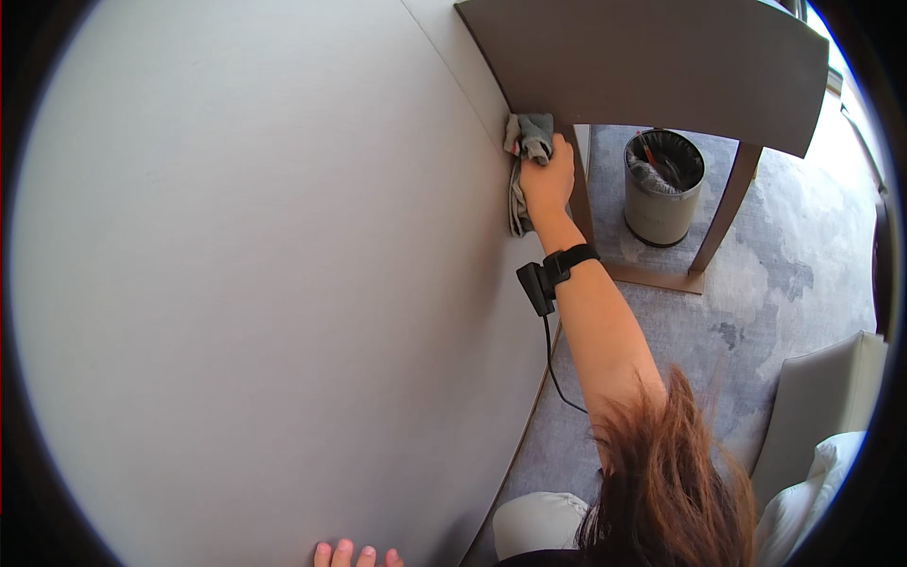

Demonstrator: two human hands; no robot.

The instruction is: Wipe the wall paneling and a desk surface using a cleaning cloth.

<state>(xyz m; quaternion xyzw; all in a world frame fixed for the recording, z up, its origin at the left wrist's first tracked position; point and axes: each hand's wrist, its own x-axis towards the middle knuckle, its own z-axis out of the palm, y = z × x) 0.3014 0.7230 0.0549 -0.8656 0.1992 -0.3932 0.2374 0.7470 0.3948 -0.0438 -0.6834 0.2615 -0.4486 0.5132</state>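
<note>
My right hand (550, 181), arm stretched forward, grips a bunched grey cloth (535, 138) and presses it to the large pale grey wall panel (265, 265). Part of the cloth hangs below the fingers along the panel's edge, close to the brown table (652, 66). At the bottom edge only the fingertips of my left hand (357, 554) show, slightly apart against the pale surface; its palm is out of the picture.
Under the table a grey waste bin (661, 213) with a dark liner stands on the mottled blue-grey carpet (727, 321). A pale upholstered seat (814, 397) is at the right. On my right wrist is a black strapped device (557, 274) with a trailing cable. Long hair covers my upper arm.
</note>
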